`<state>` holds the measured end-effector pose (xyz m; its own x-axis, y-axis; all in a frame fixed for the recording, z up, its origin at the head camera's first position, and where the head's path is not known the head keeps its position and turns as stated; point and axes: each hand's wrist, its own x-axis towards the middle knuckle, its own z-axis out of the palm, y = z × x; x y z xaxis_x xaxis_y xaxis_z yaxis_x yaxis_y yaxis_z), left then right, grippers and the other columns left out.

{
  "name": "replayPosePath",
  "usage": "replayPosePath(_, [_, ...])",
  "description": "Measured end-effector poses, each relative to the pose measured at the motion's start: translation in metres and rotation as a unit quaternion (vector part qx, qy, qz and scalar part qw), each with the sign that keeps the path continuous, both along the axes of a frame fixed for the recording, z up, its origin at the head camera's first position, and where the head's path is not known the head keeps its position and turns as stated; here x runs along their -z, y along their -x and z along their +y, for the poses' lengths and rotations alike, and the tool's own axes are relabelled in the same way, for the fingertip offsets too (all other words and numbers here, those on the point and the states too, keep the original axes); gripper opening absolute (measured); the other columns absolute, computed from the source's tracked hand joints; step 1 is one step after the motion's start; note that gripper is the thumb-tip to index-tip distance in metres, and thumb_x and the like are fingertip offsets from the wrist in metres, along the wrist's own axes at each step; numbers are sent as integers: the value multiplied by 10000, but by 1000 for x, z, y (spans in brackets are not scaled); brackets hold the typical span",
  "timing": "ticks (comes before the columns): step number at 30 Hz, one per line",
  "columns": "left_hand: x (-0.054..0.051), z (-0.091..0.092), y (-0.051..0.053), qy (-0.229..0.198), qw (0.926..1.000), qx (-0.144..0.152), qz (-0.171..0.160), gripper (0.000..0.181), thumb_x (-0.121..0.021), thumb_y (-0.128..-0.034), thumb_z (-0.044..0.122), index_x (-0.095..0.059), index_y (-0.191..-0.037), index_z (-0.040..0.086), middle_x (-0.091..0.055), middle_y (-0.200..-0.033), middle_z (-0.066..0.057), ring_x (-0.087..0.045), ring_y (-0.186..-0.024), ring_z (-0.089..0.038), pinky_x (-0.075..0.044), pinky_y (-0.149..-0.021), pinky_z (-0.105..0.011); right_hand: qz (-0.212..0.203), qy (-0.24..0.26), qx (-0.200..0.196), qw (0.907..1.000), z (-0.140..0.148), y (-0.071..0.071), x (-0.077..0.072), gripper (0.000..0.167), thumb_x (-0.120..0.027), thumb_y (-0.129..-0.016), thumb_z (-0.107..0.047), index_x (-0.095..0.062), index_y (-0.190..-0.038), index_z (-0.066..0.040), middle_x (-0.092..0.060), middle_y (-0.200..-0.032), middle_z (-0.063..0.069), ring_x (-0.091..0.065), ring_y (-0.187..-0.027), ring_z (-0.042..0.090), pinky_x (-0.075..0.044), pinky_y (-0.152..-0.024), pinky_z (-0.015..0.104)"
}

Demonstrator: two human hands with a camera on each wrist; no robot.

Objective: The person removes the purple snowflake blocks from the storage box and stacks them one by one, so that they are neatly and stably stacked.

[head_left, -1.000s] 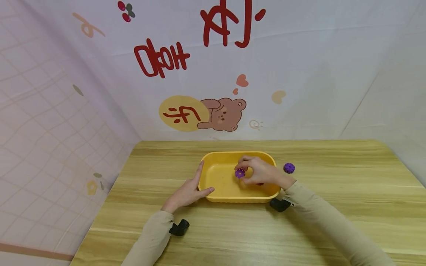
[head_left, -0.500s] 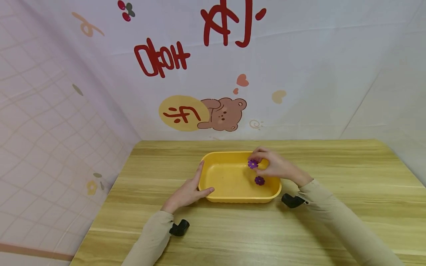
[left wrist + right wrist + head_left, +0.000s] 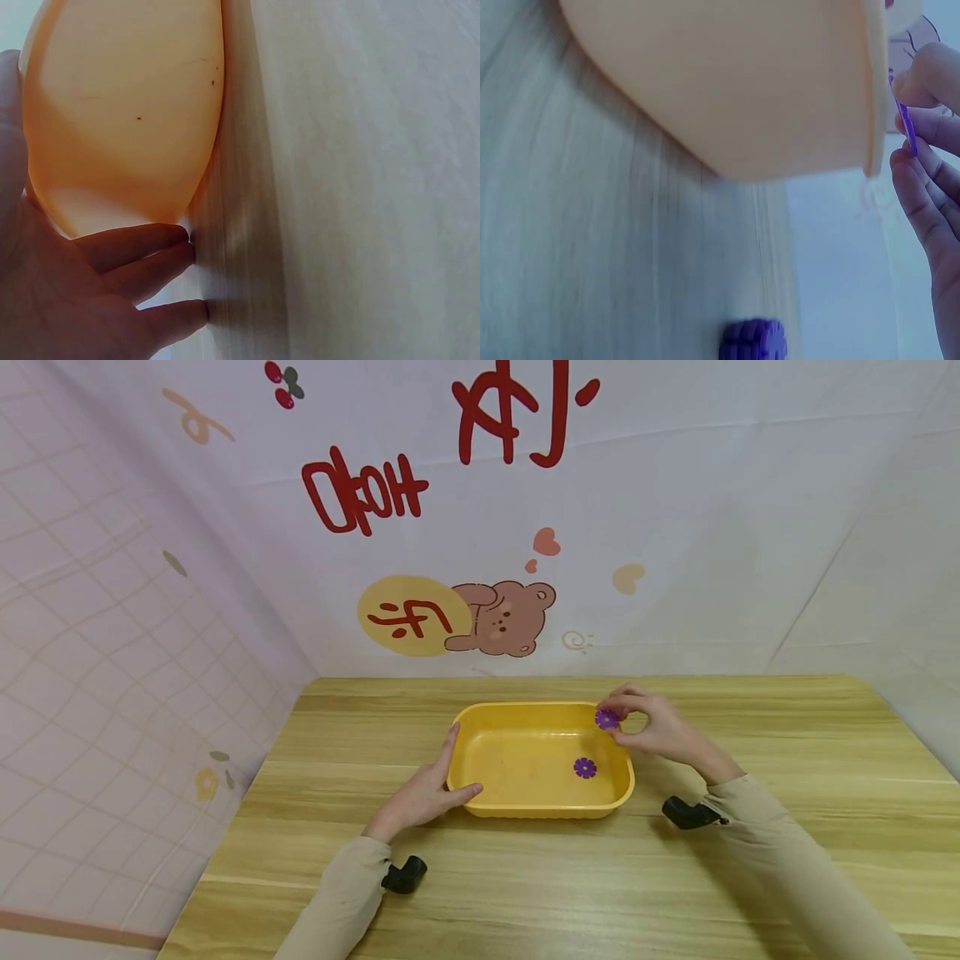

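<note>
My right hand (image 3: 660, 728) pinches a thin purple snowflake disc (image 3: 607, 719) above the far right corner of the yellow plastic basin (image 3: 540, 812). In the right wrist view this disc (image 3: 906, 124) appears edge-on between thumb and fingers. Another purple snowflake disc (image 3: 585, 767) lies flat on the basin's floor, right of centre. My left hand (image 3: 420, 791) rests against the basin's left end, fingers straight along the outside and thumb at the rim; the left wrist view shows those spread fingers (image 3: 142, 259) by the basin wall.
A stack of purple discs (image 3: 754, 341) stands on the wooden table (image 3: 525, 877), right of the basin; my right hand hides it in the head view. A printed cloth wall (image 3: 675, 527) rises behind the table.
My right hand has moved right and away from me with the pinched disc, from over the basin's middle to its far right corner. The disc on the floor is now uncovered. My left hand stays put.
</note>
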<state>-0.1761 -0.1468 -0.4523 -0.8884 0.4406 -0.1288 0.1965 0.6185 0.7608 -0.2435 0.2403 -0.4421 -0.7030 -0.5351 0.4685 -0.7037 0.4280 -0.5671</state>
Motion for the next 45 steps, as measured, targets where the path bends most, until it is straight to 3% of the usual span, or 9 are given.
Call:
replayPosePath(6, [0, 0, -1, -23, 10000, -28, -16, 1036, -659, -903, 456, 110, -1552, 209, -606, -1134, -101, -556, -943, -175, -398, -977, -425, -36, 116, 208, 9997, 17, 0, 4, 374, -762, -722, 72, -709, -1073, -47, -630, -1024, 55, -566, -809, 173, -488, -652, 241])
replayPosePath(12, [0, 1, -1, -53, 10000, -36, 30, 1034, -662, -902, 452, 103, -1553, 206, -556, -1264, -159, -555, -1012, -198, -382, -997, -437, 116, 136, 478, 9987, 31, 1, 8, 381, -772, -715, 65, -709, -1078, -36, -634, -1010, 33, -550, -820, 222, -436, -702, 260])
replayPosePath(20, [-1, 1, -2, -42, 10000, -39, -10, 1035, -660, -905, 449, 111, -1551, 207, -560, -1255, -158, -556, -1003, -198, -382, -999, -436, 164, 12, 633, 9979, 45, 2, 18, 386, -802, -692, 78, -702, -1049, -27, -641, -992, 40, -572, -836, 192, -479, -749, 296])
replayPosePath(24, [-1, 1, -1, -52, 10000, -21, -23, 1035, -657, -907, 449, 117, -1550, 206, -569, -1238, -157, -558, -982, -193, -387, -991, -434, 48, -6, 665, 9978, 50, 2, 22, 365, -803, -700, 102, -689, -1038, 20, -649, -991, 104, -596, -858, 255, -523, -739, 397])
replayPosePath(28, [0, 0, -1, -64, 10000, -16, -26, 1035, -655, -908, 450, 123, -1548, 212, -590, -1191, -137, -556, -958, -178, -393, -982, -427, -208, -19, 625, 9978, 48, -6, 16, 323, -768, -726, 136, -670, -1028, 78, -640, -998, 193, -599, -878, 343, -517, -733, 506])
replayPosePath(34, [0, 1, -1, -52, 10000, -27, 4, 1034, -655, -907, 455, 116, -1550, 210, -531, -1307, -177, -555, -1017, -194, -378, -1002, -435, -469, -73, 529, 9975, 69, 4, 38, 302, -763, -778, 64, -679, -1066, 42, -642, -1036, 149, -609, -940, 261, -521, -750, 478])
replayPosePath(38, [1, 0, 0, -43, 10000, 5, 31, 1034, -652, -909, 455, 118, -1550, 198, -534, -1302, -177, -557, -993, -190, -389, -990, -429, -532, -264, 560, 9967, 72, 2, 41, 309, -763, -776, 64, -674, -1072, 51, -635, -1056, 183, -608, -942, 346, -524, -751, 460])
replayPosePath(45, [0, 1, 0, -32, 10000, -4, 27, 1039, -659, -905, 449, 115, -1550, 196, -581, -1201, -149, -547, -902, -180, -415, -922, -392, -563, -384, 645, 9956, 73, -1, 44, 310, -764, -781, 54, -672, -1077, 44, -624, -1064, 183, -612, -941, 367, -515, -776, 472])
